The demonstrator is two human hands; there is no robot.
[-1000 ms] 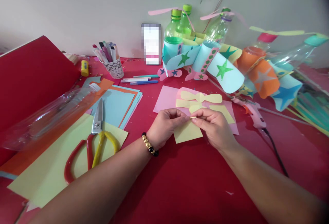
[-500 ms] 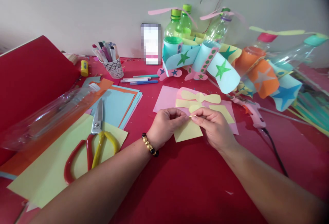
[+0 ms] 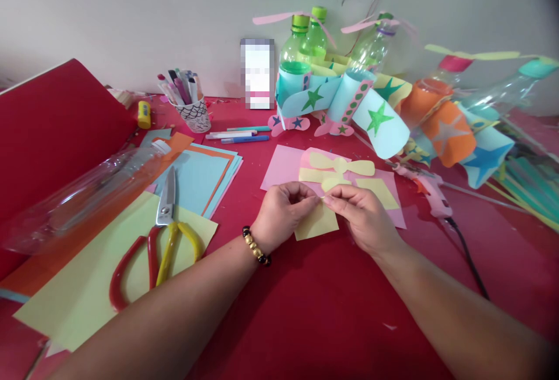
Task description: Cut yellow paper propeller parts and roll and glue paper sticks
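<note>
My left hand is closed in a pinch on the far edge of a small pale yellow sheet of paper. Right beside it, my right hand pinches the same edge, fingertips almost touching the left ones. A thin pale sliver of the edge shows between the fingers; whether it is folded or rolled I cannot tell. Just beyond my fingers lie a yellow paper propeller, a yellow strip and another yellow piece, on pink paper.
Scissors lie on coloured sheets at left, near a clear plastic bottle. A pink glue gun with a black cord rests at right. Behind stand a pen cup, a phone and decorated bottle planes.
Both hands stay nearly in place, still pinching. The yellow sheet's near right corner has shifted slightly left, and less of the sheet shows.
</note>
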